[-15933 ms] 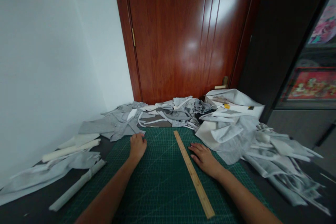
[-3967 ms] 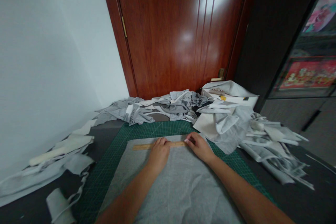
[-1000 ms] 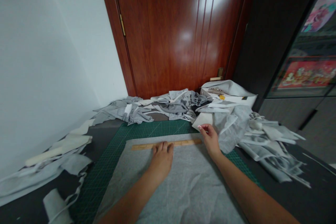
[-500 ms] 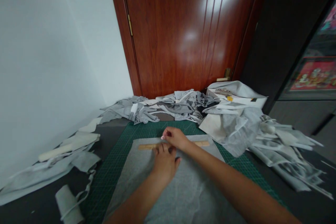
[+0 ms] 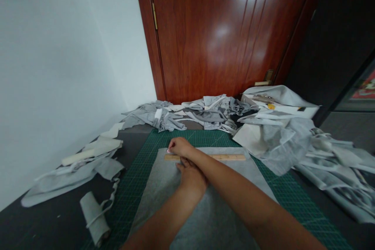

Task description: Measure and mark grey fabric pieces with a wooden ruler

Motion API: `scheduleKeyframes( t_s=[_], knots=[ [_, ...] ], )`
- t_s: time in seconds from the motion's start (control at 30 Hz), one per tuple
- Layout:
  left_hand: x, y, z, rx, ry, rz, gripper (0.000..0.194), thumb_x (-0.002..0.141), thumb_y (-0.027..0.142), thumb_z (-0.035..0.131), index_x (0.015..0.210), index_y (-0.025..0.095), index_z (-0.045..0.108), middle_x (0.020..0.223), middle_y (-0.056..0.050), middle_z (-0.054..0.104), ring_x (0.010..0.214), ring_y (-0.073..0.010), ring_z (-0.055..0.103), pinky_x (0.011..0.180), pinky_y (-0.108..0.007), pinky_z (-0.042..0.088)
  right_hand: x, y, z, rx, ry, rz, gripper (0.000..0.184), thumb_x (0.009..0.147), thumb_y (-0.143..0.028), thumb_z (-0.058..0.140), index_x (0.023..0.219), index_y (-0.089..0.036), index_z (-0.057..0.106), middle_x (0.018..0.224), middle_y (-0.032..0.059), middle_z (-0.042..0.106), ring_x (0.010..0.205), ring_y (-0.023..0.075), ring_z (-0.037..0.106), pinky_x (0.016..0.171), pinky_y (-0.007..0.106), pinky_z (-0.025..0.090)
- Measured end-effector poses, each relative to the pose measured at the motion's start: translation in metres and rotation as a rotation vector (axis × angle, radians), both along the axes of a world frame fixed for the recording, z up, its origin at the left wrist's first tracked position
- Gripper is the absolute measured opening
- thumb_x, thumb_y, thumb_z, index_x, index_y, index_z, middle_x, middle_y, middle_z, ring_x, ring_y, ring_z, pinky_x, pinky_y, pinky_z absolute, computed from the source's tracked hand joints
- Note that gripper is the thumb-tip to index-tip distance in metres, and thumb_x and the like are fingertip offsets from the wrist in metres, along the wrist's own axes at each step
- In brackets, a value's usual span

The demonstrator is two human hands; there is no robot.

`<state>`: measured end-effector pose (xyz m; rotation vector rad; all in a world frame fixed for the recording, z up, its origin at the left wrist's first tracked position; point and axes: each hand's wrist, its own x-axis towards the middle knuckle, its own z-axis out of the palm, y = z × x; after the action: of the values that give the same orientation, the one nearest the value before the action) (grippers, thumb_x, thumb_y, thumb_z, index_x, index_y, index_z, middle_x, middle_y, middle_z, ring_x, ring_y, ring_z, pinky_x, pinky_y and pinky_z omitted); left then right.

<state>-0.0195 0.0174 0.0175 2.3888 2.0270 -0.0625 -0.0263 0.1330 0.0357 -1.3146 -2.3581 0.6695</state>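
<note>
A grey sheet of fabric lies flat on a green gridded cutting mat. Across its far edge runs a wooden ruler. My left hand rests on the ruler's middle with fingers stretched out and apart, pressing it against the cloth. Crossing above it, my right hand is closed in a pinch near the ruler's left end. A small white piece of chalk peeks out at its fingertips. My right forearm hides part of the ruler and of the fabric.
Grey fabric scraps line the table's back. A white box and a larger scrap heap stand at the right. More cut pieces and a tied fabric roll lie left. A wooden door rises behind.
Earlier the ruler lay lengthwise on the bare mat; now fabric covers the mat. In the last second my right hand has swept left along the ruler, crossing over my left hand. The view has turned right.
</note>
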Motion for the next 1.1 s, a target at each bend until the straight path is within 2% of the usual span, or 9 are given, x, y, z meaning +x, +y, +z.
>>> scheduleKeyframes(
  t_s=[0.2,0.33,0.57,0.8,1.1],
  knots=[
    [0.000,0.001,-0.003,0.015,-0.032,-0.014,0.056,0.090,0.038,0.043,0.142,0.018,0.039,0.148,-0.019,0.034,0.129,-0.0512,0.030,0.095,-0.072,0.027,-0.008,0.002,-0.007,0.006,-0.006,0.012,0.011,0.074,-0.024,0.070,0.084,-0.020,0.072,0.089,0.0015,0.072,0.079,0.0128,0.063,0.062,0.019,0.039],
    [-0.001,0.001,-0.003,0.017,-0.041,-0.013,0.055,0.089,0.033,0.044,0.142,0.018,0.039,0.147,-0.019,0.035,0.129,-0.0505,0.030,0.095,-0.072,0.027,-0.009,0.002,-0.009,0.018,-0.012,0.016,0.012,0.075,-0.024,0.069,0.085,-0.019,0.072,0.090,0.0024,0.072,0.080,0.0132,0.063,0.063,0.020,0.039],
    [0.002,-0.001,0.004,0.012,-0.011,-0.014,0.054,0.089,0.030,0.045,0.141,0.018,0.040,0.146,-0.019,0.038,0.128,-0.0490,0.032,0.094,-0.071,0.030,-0.010,0.003,-0.006,0.039,-0.042,0.061,0.008,0.075,-0.022,0.070,0.083,-0.018,0.071,0.089,0.0023,0.072,0.078,0.0129,0.062,0.063,0.020,0.038],
    [0.000,0.000,0.007,0.042,-0.005,-0.046,0.052,0.089,0.031,0.044,0.140,0.020,0.043,0.146,-0.017,0.038,0.127,-0.0493,0.032,0.090,-0.077,0.027,-0.005,0.002,0.000,0.055,-0.070,0.099,0.009,0.074,-0.021,0.070,0.083,-0.018,0.071,0.091,0.0030,0.071,0.080,0.0136,0.062,0.062,0.020,0.037],
    [0.004,-0.002,0.003,0.033,0.061,-0.014,0.058,0.089,0.034,0.046,0.142,0.012,0.038,0.143,-0.025,0.038,0.129,-0.0517,0.030,0.091,-0.066,0.036,0.013,0.003,0.003,0.056,-0.061,0.131,0.010,0.073,-0.018,0.069,0.082,-0.017,0.072,0.084,0.0015,0.071,0.076,0.0131,0.061,0.061,0.020,0.037]
  ],
)
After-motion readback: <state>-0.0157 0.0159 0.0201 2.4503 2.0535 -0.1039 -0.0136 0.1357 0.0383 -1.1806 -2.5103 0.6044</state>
